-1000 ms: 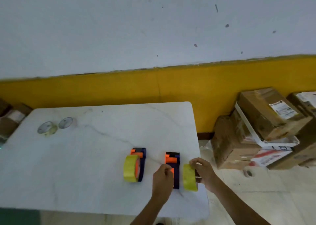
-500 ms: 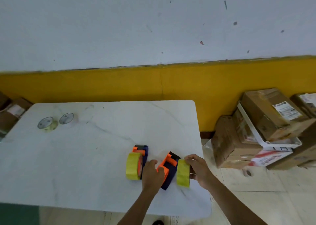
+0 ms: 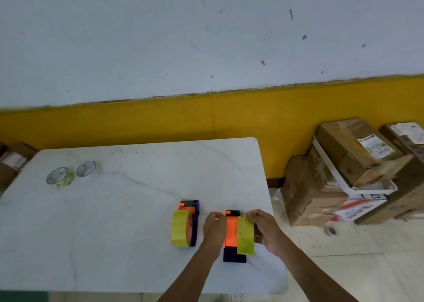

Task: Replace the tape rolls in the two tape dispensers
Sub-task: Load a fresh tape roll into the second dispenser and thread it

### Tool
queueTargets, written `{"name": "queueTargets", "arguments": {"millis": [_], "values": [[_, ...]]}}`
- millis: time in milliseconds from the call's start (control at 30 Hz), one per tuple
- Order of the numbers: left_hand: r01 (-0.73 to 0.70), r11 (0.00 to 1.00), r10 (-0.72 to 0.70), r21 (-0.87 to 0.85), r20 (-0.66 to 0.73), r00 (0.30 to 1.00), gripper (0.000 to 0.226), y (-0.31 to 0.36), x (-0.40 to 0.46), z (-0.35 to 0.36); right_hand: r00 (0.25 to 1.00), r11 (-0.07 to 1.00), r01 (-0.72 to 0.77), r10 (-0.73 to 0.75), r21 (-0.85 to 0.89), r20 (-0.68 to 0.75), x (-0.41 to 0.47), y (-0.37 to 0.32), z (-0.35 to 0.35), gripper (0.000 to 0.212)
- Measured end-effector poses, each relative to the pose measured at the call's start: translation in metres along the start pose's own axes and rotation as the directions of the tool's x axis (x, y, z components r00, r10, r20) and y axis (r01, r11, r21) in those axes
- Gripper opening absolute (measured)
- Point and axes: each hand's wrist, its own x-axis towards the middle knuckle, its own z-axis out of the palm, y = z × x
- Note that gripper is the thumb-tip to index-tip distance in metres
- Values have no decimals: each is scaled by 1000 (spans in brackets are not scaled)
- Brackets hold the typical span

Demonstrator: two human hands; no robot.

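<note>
Head view shows the left hand (image 3: pixel 214 229) bracing the right tape dispenser (image 3: pixel 232 235) at the table's (image 3: pixel 114 221) five o'clock while the right hand (image 3: pixel 263 228) grips its yellow tape roll (image 3: pixel 245 236); removal seems underway, needing a sideways pull off the hub.

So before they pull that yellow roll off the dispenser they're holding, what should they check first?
1. Left hand steadies the right dispenser: ok, it grips its left side.
2. Right hand has the yellow roll: ok, fingers curl round it.
3. Roll free of the hub: cannot tell, the hand hides that side.
4. Dispenser well on the table: ok, though close to the right edge.
5. Spare rolls at hand: not ok, they lie at the far left corner.
6. Left dispenser out of the way: ok, it stands apart.
</note>
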Motion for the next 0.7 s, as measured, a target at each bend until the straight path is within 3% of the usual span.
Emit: {"name": "queueTargets", "arguments": {"millis": [333,700], "values": [[-14,999,15,45,-24,1000,25,-10,1,1,1000,1000,2,-3,22,31,4,4,18,4],[-61,996,59,70,26,998,22,-21,-8,-8,997,981,36,-49,-193,-62,20,24,31,12]]}}
